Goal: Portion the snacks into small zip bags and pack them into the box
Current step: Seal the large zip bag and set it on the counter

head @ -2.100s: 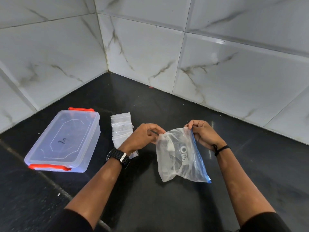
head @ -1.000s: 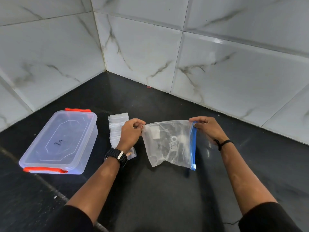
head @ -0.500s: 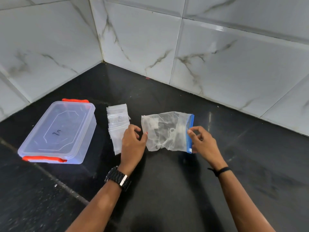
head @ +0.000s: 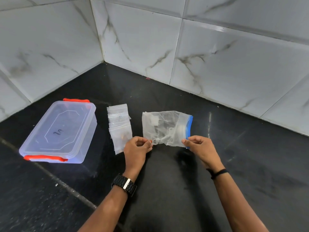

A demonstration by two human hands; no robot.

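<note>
Both hands, left [head: 136, 149] and right [head: 199, 148], fingers curled, pinch the snack bag's [head: 164, 127] near corners.

A dark handwritten scrawl, unreadable, marks the box lid [head: 63, 126].

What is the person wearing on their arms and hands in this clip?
Both hands are bare, with no gloves or rings visible. The left wrist carries a black link-band watch with a silver clasp. The right wrist has a thin black band. The forearms are uncovered; no sleeves show in this frame.
</note>
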